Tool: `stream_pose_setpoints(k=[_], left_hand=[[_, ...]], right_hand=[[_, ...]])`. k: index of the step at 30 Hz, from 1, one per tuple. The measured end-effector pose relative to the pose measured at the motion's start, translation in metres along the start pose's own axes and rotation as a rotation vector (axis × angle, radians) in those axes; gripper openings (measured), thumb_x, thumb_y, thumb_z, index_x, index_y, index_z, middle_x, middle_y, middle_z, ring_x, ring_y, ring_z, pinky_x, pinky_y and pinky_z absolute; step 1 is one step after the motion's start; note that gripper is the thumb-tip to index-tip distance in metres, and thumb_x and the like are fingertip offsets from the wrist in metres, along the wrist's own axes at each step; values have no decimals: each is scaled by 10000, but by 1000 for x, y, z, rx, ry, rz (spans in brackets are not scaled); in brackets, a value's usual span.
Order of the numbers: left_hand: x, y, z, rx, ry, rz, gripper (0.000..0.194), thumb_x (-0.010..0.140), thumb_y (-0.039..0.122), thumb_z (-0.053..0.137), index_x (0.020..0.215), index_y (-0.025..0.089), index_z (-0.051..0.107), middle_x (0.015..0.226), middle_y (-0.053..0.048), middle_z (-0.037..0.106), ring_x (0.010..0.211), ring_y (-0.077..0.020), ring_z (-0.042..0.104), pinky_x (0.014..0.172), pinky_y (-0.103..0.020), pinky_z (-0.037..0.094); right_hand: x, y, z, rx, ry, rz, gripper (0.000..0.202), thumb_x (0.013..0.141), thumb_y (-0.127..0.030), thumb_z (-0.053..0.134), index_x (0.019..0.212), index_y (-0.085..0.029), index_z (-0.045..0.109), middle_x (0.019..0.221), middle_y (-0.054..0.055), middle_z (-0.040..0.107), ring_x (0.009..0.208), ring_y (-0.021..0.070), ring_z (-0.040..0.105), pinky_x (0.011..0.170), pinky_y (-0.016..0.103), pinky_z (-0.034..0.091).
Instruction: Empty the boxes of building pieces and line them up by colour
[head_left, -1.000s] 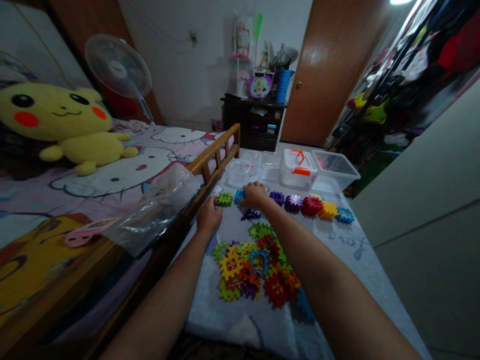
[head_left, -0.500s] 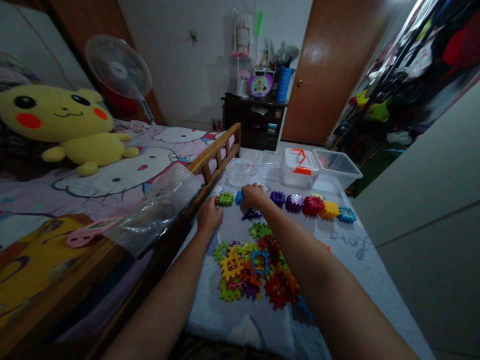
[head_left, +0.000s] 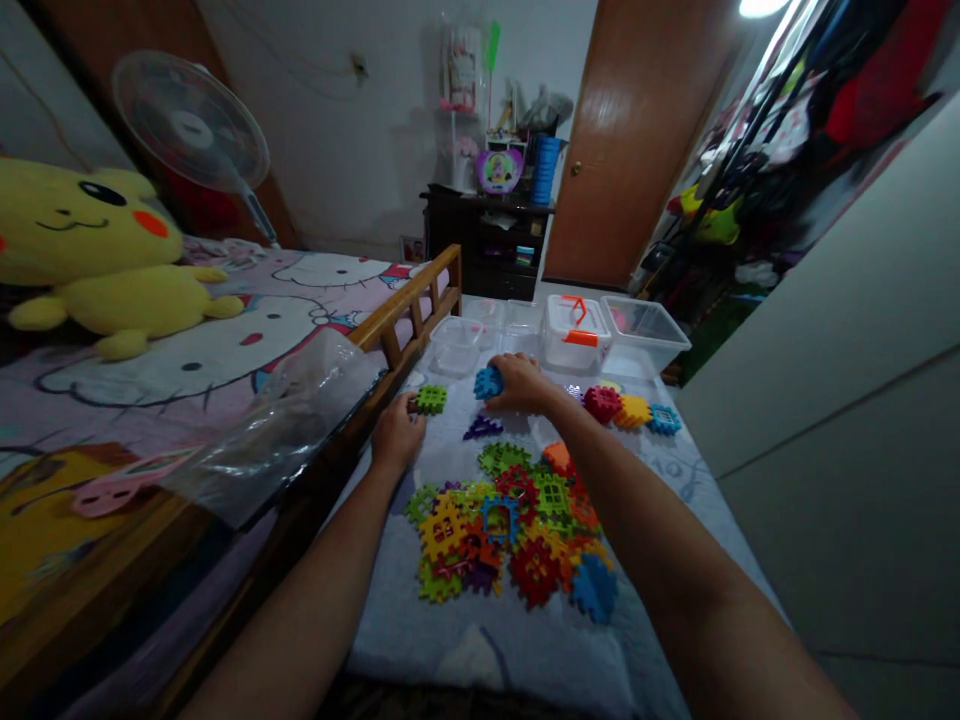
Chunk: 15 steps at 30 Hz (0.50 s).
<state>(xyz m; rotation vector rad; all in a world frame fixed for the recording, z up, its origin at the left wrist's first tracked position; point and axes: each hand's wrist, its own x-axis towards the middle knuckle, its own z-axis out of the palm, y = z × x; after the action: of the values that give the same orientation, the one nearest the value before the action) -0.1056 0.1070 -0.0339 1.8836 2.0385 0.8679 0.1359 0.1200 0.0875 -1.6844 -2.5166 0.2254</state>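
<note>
My left hand (head_left: 398, 431) is closed at the left end of a green block stack (head_left: 431, 400), near the bed rail. My right hand (head_left: 519, 385) grips a blue block stack (head_left: 487, 383) from its right side. Just below the blue stack lies a dark purple piece (head_left: 483, 428). Red (head_left: 602, 403), yellow (head_left: 634, 411) and light blue (head_left: 665, 419) stacks stand in a row to the right, with a purple one partly behind my right wrist. A pile of mixed notched pieces (head_left: 501, 520) spreads nearer to me, between my forearms.
Behind the blocks stand clear trays (head_left: 456, 345), a lidded box with an orange handle (head_left: 576, 330) and an open clear bin (head_left: 646, 325). At left, a wooden rail (head_left: 405, 305) borders the bed, with a plastic bag (head_left: 285, 430) against it.
The view has shifted right. My right hand has moved right relative to the green stack, with the blue stack in it, and now hides more of the purple stacks. My left hand stays at the green stack.
</note>
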Motion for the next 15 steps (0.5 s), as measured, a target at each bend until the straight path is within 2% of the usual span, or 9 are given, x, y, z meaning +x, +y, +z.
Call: stream_pose_setpoints(k=[4, 7, 11, 13, 15], left_hand=[[3, -3, 2, -22, -16, -11, 447, 807, 225, 581, 1250, 173, 606, 1085, -92, 743, 987, -242, 703, 902, -319, 525], [4, -4, 3, -15, -16, -11, 463, 799, 253, 581, 1254, 169, 603, 1093, -96, 742, 933, -243, 708, 891, -331, 533], [5, -8, 4, 3, -17, -3, 475, 789, 276, 585, 1252, 172, 604, 1081, -103, 742, 919, -261, 710, 880, -352, 542], [6, -10, 5, 9, -12, 5, 482, 792, 288, 590, 1259, 168, 604, 1073, -114, 743, 942, -279, 710, 888, -368, 543], [7, -12, 6, 12, -4, 12, 479, 798, 290, 590, 1261, 167, 605, 1071, -124, 742, 962, -288, 709, 900, -377, 542]], right_hand=[[-59, 65, -39, 99, 81, 24, 559, 702, -347, 739, 1226, -191, 622, 1154, 108, 671, 1056, 288, 592, 917, 380, 458], [-99, 131, -56, 70, 124, 192, 548, 681, -366, 746, 1193, -195, 651, 1105, 101, 679, 1020, 283, 611, 876, 368, 476], [-135, 212, -56, 25, 81, 432, 527, 644, -329, 766, 1138, -171, 674, 1027, 88, 701, 939, 247, 639, 817, 314, 488], [-146, 239, -47, 51, 57, 491, 479, 628, -289, 768, 1084, -168, 683, 974, 71, 711, 873, 220, 644, 764, 283, 491], [-155, 255, -37, 88, 45, 514, 448, 606, -250, 773, 1038, -170, 685, 927, 59, 715, 833, 208, 643, 724, 266, 493]])
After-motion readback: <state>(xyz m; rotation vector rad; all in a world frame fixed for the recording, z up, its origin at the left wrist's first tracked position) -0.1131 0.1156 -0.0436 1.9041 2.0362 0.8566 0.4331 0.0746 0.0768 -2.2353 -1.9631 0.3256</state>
